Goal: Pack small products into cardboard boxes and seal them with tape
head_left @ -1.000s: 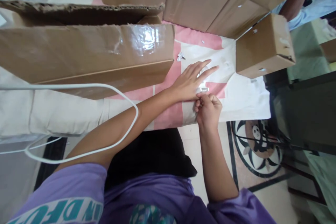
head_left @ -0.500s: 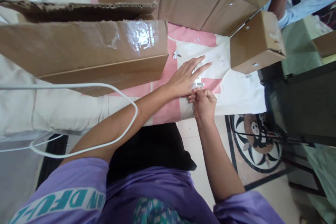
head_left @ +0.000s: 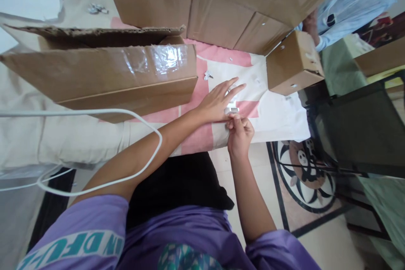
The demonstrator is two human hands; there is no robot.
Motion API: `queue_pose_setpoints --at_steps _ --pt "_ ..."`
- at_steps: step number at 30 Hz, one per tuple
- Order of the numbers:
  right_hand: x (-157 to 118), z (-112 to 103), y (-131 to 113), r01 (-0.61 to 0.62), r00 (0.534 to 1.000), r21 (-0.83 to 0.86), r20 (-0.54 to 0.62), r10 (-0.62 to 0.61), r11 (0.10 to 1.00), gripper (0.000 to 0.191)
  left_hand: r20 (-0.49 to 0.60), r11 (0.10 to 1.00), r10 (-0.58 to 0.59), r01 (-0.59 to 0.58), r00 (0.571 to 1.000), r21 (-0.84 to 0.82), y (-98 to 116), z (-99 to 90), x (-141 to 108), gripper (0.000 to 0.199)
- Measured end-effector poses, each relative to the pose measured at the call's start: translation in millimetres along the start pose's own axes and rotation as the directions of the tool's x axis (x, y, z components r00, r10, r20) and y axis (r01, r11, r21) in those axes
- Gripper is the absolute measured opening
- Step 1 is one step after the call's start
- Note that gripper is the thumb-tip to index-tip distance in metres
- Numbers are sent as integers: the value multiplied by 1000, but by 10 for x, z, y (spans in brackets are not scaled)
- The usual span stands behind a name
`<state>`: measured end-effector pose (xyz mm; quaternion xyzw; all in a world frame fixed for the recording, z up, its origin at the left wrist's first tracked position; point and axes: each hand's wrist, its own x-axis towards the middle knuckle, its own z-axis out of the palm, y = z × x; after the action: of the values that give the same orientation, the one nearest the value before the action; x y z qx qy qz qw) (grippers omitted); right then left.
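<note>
Over the pink-and-white cloth (head_left: 218, 137), my left hand (head_left: 217, 100) is palm down, two fingers stretched out to the upper right. A small white piece with a grey-marked end (head_left: 232, 110) sits at its thumb side and seems gripped there; the thumb is mostly hidden. Just below, touching or nearly touching my left thumb, my right hand (head_left: 240, 137) is closed in a pinch. Whatever is between its fingertips is too small to make out. A little silvery crumpled bit (head_left: 208, 75) lies on the cloth beyond my left hand.
An open cardboard box (head_left: 133, 71) stands left of my hands, and stacked cartons (head_left: 218, 12) are behind. A small carton (head_left: 292, 65) is at right, by another person's hand (head_left: 311, 25). A white cable (head_left: 139, 116) loops over my left forearm. A dark chair (head_left: 367, 126) stands right.
The view has shifted slightly, so the boxes, cloth and hands appear lower and further left. Both hands keep nearly the same pose around the small white piece.
</note>
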<state>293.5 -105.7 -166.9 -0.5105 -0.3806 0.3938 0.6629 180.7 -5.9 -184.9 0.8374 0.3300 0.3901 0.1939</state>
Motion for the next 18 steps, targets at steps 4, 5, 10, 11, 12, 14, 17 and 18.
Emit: queue_pose_setpoints --at_steps 4,5,10,11,12,14,17,18 --pt "15 4 30 -5 1000 13 -15 5 1000 54 6 1000 -20 20 1000 12 18 -7 7 89" --pt "18 6 33 -12 1000 18 -18 12 1000 54 7 1000 -23 22 1000 11 21 -7 8 88" --pt "54 21 5 -79 996 -16 -42 79 997 49 3 1000 -26 26 1000 -9 3 15 7 86" --pt "66 23 -6 -103 994 -19 -40 102 995 48 0 1000 -20 20 1000 -5 -6 23 5 85" --pt "80 24 -16 -128 991 -20 -35 127 992 47 -4 1000 -10 10 1000 2 -16 31 3 84" --pt "108 23 -32 -175 984 -15 -22 174 984 46 -13 1000 15 -15 1000 13 -35 44 -2 82" --pt "139 19 -39 -226 974 -23 -8 225 974 43 -25 999 42 -42 999 13 -51 46 -12 81" --pt "144 19 -37 -232 973 -30 -8 232 972 42 -25 999 46 -46 999 5 -51 41 -15 81"
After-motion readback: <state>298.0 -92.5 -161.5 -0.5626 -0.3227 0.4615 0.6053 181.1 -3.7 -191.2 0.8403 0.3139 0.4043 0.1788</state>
